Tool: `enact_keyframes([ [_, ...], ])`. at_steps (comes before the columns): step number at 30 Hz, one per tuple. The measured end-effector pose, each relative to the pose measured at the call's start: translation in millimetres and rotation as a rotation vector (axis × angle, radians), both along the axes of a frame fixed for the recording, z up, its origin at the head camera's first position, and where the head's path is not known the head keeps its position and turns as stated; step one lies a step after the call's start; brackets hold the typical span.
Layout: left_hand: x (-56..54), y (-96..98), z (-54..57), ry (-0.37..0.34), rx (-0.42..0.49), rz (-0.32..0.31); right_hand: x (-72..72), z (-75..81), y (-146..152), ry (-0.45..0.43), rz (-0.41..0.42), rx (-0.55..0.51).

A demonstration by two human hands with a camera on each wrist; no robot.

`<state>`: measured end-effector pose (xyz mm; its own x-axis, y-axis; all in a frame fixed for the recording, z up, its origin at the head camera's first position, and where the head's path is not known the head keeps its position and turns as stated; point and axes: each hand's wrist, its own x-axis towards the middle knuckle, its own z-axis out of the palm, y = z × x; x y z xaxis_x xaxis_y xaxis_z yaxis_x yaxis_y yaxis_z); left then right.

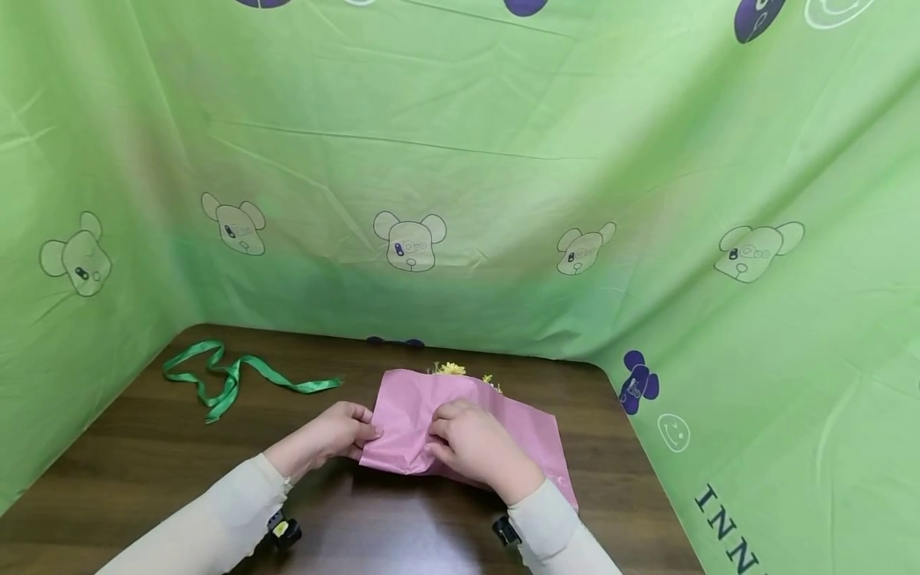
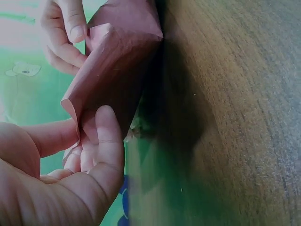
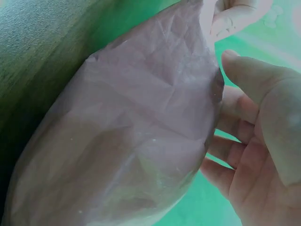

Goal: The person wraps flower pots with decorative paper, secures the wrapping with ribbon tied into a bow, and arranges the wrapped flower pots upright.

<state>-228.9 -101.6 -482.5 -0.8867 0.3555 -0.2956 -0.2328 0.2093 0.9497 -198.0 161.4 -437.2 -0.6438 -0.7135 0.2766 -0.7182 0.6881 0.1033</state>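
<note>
A sheet of pink wrapping paper (image 1: 525, 431) lies on the table, partly folded up. Its left edge is pinched between the thumb and fingers of my left hand (image 1: 334, 435); the left wrist view shows the paper's curled edge (image 2: 70, 106) in that grip. My right hand (image 1: 477, 447) is at the middle of the sheet. In the right wrist view its fingers (image 3: 230, 153) reach behind the paper's edge, with the thumb standing apart from it. Yellow flowers (image 1: 451, 368) peek out past the far edge of the paper, which hides the rest of them.
A green ribbon (image 1: 230, 375) lies in loose bends at the back left of the brown wooden table (image 1: 165, 463). Green printed cloth (image 1: 410, 160) hangs around the back and both sides.
</note>
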Motion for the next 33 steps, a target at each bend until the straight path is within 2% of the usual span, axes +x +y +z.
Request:
enact_keyframes([
  [12, 9.2, -2.2, -0.5, 0.016, 0.013, -0.027, -0.1, -6.4, -9.5, 0.027, 0.011, 0.056],
  [20, 8.0, -4.8, -0.7, 0.017, -0.006, 0.007, -0.2, -5.1, -13.2, 0.069, 0.007, 0.06],
  [25, 7.6, -11.6, -4.7, -0.02, 0.003, 0.03, -3.4, -5.6, -11.5, 0.055, 0.004, 0.011],
  [30, 8.6, -16.5, -8.8, -0.059, 0.014, 0.024, -4.4, -8.6, -9.6, -0.009, 0.001, -0.044],
  [33, 9.0, -18.7, -10.7, -0.064, 0.012, 0.024, -4.1, -10.4, -8.2, -0.007, -0.001, -0.074],
])
